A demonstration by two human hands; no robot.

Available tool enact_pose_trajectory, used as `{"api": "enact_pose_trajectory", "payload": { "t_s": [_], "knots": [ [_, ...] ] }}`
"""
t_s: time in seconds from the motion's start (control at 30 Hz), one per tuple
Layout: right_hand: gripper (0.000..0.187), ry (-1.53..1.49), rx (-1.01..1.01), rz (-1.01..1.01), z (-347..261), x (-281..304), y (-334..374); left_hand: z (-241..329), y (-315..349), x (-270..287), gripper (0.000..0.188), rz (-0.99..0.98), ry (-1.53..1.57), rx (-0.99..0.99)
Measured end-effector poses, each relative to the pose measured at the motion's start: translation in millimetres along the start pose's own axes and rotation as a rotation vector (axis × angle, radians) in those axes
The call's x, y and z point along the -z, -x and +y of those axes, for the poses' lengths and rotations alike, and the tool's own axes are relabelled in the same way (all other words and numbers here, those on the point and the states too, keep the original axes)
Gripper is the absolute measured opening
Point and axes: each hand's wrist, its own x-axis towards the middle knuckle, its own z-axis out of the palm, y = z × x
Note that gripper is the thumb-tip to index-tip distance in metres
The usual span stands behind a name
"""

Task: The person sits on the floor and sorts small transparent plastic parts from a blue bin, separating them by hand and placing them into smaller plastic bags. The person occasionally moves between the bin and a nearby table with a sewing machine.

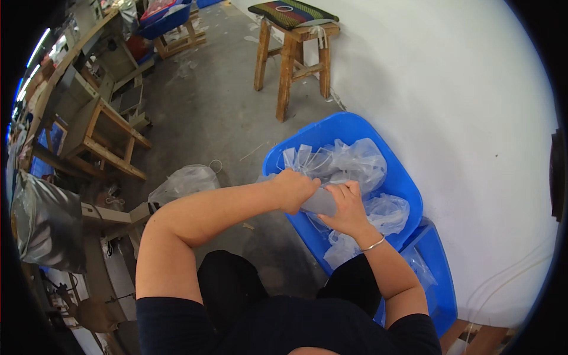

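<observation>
Over a blue tub (pixel 404 177), my hands hold a bundle of translucent whitish plastic strips (pixel 320 202) between them. My left hand (pixel 294 190) is closed around it, and loose strip ends fan out beyond the knuckles. The right hand (pixel 345 212), with a bangle at its wrist, grips the bundle's flat near end between thumb and fingers. Inside the tub lie crumpled clear plastic bags (pixel 362 161), and another clear bag (pixel 387 213) sits beside my right hand. What the bags contain cannot be made out.
A second blue tub (pixel 441 269) stands against the white wall at right. Ahead is a wooden stool (pixel 289 65) with a cushion (pixel 294 13). A clear bag (pixel 184 182) lies on the floor at left, near wooden-framed workbenches (pixel 112 139) and a silver-grey sack (pixel 47 222).
</observation>
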Motion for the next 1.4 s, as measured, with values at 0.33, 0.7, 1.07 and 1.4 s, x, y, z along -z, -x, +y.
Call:
{"api": "enact_pose_trajectory", "payload": {
  "t_s": [0.33, 0.7, 1.07, 1.4],
  "knots": [
    [0.058, -0.037, -0.176, 0.298, 4, 16, -17, 17, -23, -144, 0.05, 1.251, 1.512, 0.477],
    [0.047, -0.528, -0.203, 0.018, -64, 37, -10, -4, 8, -105, 0.108, 0.689, 2.286, -0.352],
    [0.029, -0.989, -0.388, -0.155, -45, 19, -14, 13, 34, -126, 0.114, 0.495, 2.387, -0.366],
    [0.033, -0.876, -0.274, 0.026, -63, 16, -18, -2, 27, -131, 0.134, 0.401, 2.578, -0.947]
  ]
}}
